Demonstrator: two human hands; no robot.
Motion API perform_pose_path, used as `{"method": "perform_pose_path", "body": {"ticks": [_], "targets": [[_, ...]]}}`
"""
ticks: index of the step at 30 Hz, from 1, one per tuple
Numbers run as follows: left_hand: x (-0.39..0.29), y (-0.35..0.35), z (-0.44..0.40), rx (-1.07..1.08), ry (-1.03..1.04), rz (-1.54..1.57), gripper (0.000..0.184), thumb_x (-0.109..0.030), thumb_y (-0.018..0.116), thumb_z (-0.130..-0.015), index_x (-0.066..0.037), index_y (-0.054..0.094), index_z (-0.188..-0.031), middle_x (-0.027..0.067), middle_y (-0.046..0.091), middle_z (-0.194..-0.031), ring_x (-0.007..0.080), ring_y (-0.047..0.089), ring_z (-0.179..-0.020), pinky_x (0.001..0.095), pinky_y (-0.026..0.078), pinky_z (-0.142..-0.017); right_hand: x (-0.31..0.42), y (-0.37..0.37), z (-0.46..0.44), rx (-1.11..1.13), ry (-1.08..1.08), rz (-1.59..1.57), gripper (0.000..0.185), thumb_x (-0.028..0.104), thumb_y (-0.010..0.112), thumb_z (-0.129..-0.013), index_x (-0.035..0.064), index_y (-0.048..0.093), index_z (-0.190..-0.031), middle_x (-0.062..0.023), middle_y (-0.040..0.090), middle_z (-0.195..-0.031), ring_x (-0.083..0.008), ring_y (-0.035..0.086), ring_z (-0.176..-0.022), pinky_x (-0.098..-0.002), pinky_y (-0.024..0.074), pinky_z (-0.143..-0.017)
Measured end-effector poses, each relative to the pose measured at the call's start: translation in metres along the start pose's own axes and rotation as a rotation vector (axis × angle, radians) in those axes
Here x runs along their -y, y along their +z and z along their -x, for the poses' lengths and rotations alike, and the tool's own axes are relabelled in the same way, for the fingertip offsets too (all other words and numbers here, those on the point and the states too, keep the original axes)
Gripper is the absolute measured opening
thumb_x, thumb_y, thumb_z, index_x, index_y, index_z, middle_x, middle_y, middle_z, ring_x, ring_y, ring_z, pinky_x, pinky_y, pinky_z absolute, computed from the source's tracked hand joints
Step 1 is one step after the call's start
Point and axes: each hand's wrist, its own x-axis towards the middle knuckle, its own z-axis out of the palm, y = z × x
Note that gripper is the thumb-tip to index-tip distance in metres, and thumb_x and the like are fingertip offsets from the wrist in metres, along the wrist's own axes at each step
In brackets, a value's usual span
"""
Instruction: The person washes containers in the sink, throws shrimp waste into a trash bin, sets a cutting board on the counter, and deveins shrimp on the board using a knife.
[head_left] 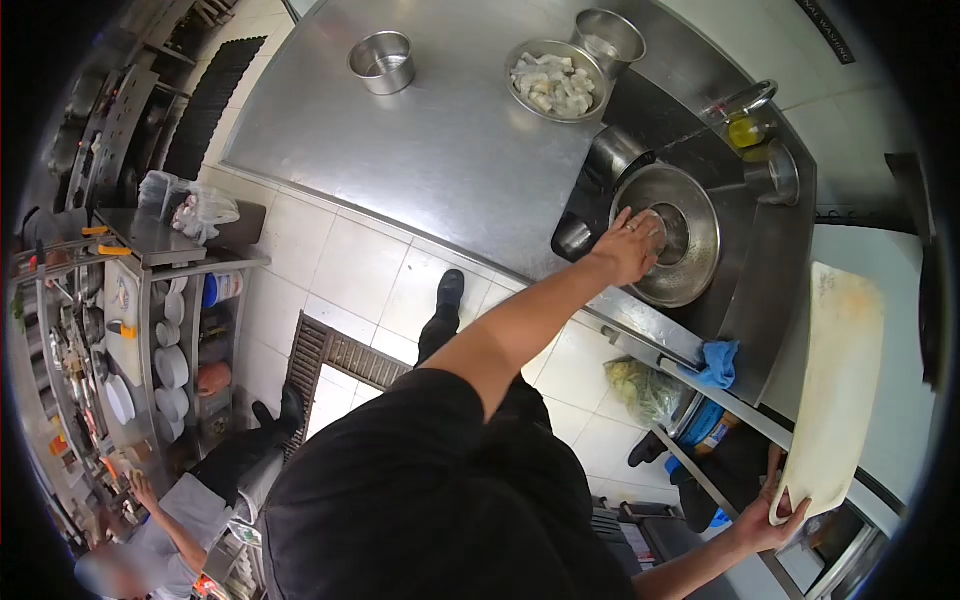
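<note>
My left hand [632, 248] reaches down into a wide round metal bowl [693, 205] in the sink. Its fingers are spread over a smaller round metal piece at the bowl's middle; whether they press on it I cannot tell. Off to the right, my right hand [783, 515] is closed around the near end of a long, pale cutting board [835, 375]. The board stands at a slant, with brownish stains toward its far end. Beside the bowl, a metal pot [618, 155] is partly hidden.
Pale food pieces fill a metal bowl [552, 82] on the steel counter [400, 150], near an empty-looking pot [381, 62]. A faucet [745, 100] overhangs the sink. A blue cloth [718, 365] hangs on the front edge. A co-worker [195, 515] stands lower left, near plate shelves [165, 330].
</note>
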Motion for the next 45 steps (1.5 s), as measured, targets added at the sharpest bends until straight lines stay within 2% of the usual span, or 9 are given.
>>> {"method": "perform_pose_path", "body": {"ticks": [5,11,21,25,28,33,39,42,45], "targets": [[0.052,-0.113,0.065,-0.093,0.081,0.081,0.066,-0.041,0.069,-0.095,-0.004,0.051,-0.146,0.0215,0.044,-0.156,0.0397,0.033,-0.151,0.0575,0.022,-0.124,-0.005,-0.033,-0.007,-0.077,0.013,-0.033,0.034,0.019,0.065,-0.100,-0.0053,0.066,-0.125,-0.0209,0.069,-0.113,-0.0287,0.069,-0.100,-0.0425,0.0578,-0.090],[0.158,-0.212,0.166,0.171,-0.146,-0.544,0.108,-0.076,0.057,-0.088,-0.005,0.026,-0.163,0.0184,0.027,-0.169,0.0358,0.020,-0.158,0.0571,0.009,-0.128,-0.036,-0.093,-0.008,-0.053,0.029,-0.003,0.033,0.018,0.061,-0.102,0.0002,0.067,-0.129,-0.0203,0.065,-0.123,-0.0288,0.068,-0.101,-0.0433,0.0580,-0.088],[0.033,-0.046,0.031,0.111,0.209,-0.289,0.089,-0.057,0.061,-0.094,-0.001,0.036,-0.158,0.0155,0.034,-0.167,0.0300,0.025,-0.157,0.0555,0.009,-0.129,-0.037,-0.099,-0.014,-0.063,-0.005,0.171,0.037,0.014,0.063,-0.100,0.0013,0.065,-0.135,-0.0224,0.067,-0.116,-0.0315,0.068,-0.098,-0.0462,0.0600,-0.086],[-0.008,0.017,-0.018,-0.024,0.093,-0.457,0.056,-0.031,0.063,-0.097,0.000,0.056,-0.143,0.0163,0.043,-0.159,0.0320,0.030,-0.154,0.0575,0.012,-0.128,-0.021,-0.052,0.003,-0.048,-0.142,0.409,0.045,0.008,0.067,-0.096,0.0010,0.060,-0.140,-0.0249,0.067,-0.116,-0.0326,0.068,-0.098,-0.0483,0.0611,-0.086],[-0.006,-0.067,-0.006,0.078,0.080,-0.315,0.046,-0.028,0.065,-0.095,-0.001,0.064,-0.132,0.0181,0.047,-0.156,0.0335,0.034,-0.152,0.0579,0.017,-0.127,-0.020,-0.044,-0.007,-0.061,0.120,0.022,0.038,0.016,0.064,-0.101,0.0005,0.063,-0.136,-0.0239,0.067,-0.115,-0.0317,0.069,-0.099,-0.0443,0.0621,-0.085],[0.100,-0.167,0.089,-0.231,-0.189,-0.091,0.055,-0.029,0.069,-0.093,0.001,0.057,-0.137,0.0213,0.048,-0.152,0.0371,0.037,-0.149,0.0581,0.022,-0.125,-0.068,-0.072,-0.020,0.208,0.233,0.032,0.038,0.020,0.064,-0.101,-0.0054,0.062,-0.130,-0.0221,0.068,-0.122,-0.0275,0.069,-0.105,-0.0385,0.0599,-0.089],[0.241,-0.254,0.206,-0.354,-0.964,-0.682,0.090,-0.060,0.045,-0.102,0.004,0.025,-0.161,0.0262,0.022,-0.169,0.0388,0.016,-0.159,0.0569,0.009,-0.128,-0.115,0.030,0.030,0.209,0.454,0.021,0.041,0.022,0.063,-0.101,-0.0026,0.060,-0.133,-0.0162,0.068,-0.127,-0.0257,0.068,-0.114,-0.0427,0.0552,-0.095],[0.251,-0.254,0.177,-0.315,-1.110,-0.652,0.090,-0.062,0.039,-0.103,0.003,0.021,-0.163,0.0239,0.019,-0.171,0.0381,0.010,-0.160,0.0546,0.003,-0.129,-0.131,0.063,0.040,0.245,0.532,-0.015,0.042,0.023,0.064,-0.101,-0.0026,0.060,-0.134,-0.0156,0.068,-0.129,-0.0256,0.068,-0.113,-0.0444,0.0540,-0.097],[0.228,-0.209,0.108,-0.223,-0.820,-0.495,0.084,-0.054,0.047,-0.102,0.001,0.026,-0.162,0.0185,0.027,-0.169,0.0356,0.018,-0.159,0.0537,0.006,-0.129,-0.137,0.079,0.038,0.307,0.556,-0.053,0.041,0.022,0.063,-0.102,-0.0031,0.059,-0.134,-0.0163,0.069,-0.129,-0.0256,0.070,-0.111,-0.0433,0.0548,-0.096]]}}
